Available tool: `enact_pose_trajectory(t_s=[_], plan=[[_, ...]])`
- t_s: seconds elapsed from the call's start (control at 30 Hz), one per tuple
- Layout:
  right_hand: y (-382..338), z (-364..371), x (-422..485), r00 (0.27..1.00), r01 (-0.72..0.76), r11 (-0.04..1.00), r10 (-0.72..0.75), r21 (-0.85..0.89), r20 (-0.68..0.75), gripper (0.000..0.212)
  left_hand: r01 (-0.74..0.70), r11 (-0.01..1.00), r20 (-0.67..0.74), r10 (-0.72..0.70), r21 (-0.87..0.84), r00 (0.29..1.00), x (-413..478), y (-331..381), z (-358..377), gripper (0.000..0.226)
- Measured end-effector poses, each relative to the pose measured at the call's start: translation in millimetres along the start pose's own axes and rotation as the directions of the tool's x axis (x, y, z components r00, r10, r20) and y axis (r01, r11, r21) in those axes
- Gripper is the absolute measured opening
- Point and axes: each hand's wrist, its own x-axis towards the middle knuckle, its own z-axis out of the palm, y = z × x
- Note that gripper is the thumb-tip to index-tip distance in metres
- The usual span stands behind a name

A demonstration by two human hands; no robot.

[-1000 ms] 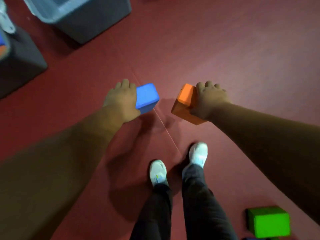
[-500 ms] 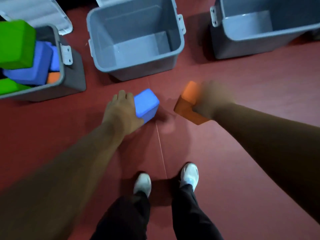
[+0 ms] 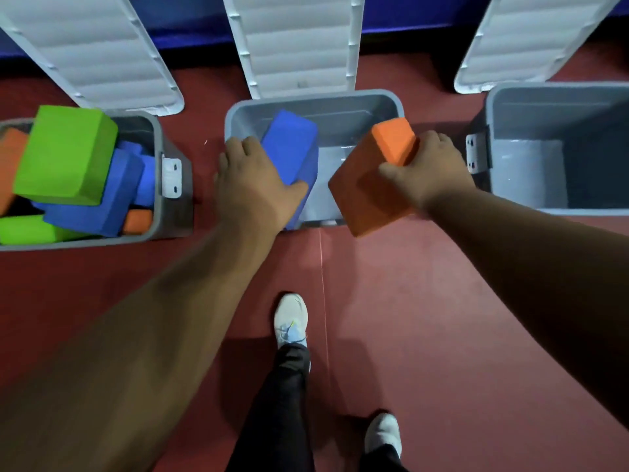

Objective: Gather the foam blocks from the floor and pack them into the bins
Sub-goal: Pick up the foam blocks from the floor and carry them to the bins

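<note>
Closest in there's a white shoe (image 3: 291,318) on the red floor (image 3: 425,301). Further out, the left hand (image 3: 252,185) has fingers and thumb curled round a blue block (image 3: 289,144), held over the middle bin (image 3: 340,97). The right hand (image 3: 429,172) grips a tilted orange block (image 3: 371,185) over that bin's near right corner. Left of the left hand, the left bin (image 3: 156,137) is heaped with piled blocks (image 3: 64,158). The right bin (image 3: 492,110) sits right of the right hand. Beyond both hands, the white lids (image 3: 299,46) are open.

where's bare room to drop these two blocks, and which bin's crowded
Middle bin: bare bottom showing between the blue block and orange block. Right bin: bare inside as far as visible. Left bin: crowded, blocks piled above its rim.
</note>
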Motion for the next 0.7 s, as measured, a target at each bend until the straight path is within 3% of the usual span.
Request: enact_pose_trajectory(t_s=[0.3,0.4,0.53,0.7], plan=[[-28,78,119,0.981,-0.190,0.981,0.188,0.029,0.054,0.098,0.005,0.995,0.106,-0.015,0.097,0.994,101,-40,85,0.084],[-18,109,156,0.973,-0.203,0.979,0.201,0.008,0.116,0.089,0.044,0.994,0.111,-0.055,0.100,0.992,112,-57,123,0.090],[-1,146,199,0.973,-0.188,0.981,0.179,0.048,0.145,0.054,0.096,0.982,0.108,-0.115,0.165,0.988,121,-67,169,0.103],[10,185,243,0.971,-0.164,0.985,0.152,0.054,0.187,0.071,0.027,0.973,0.182,-0.070,0.228,0.981,113,-61,220,0.106]])
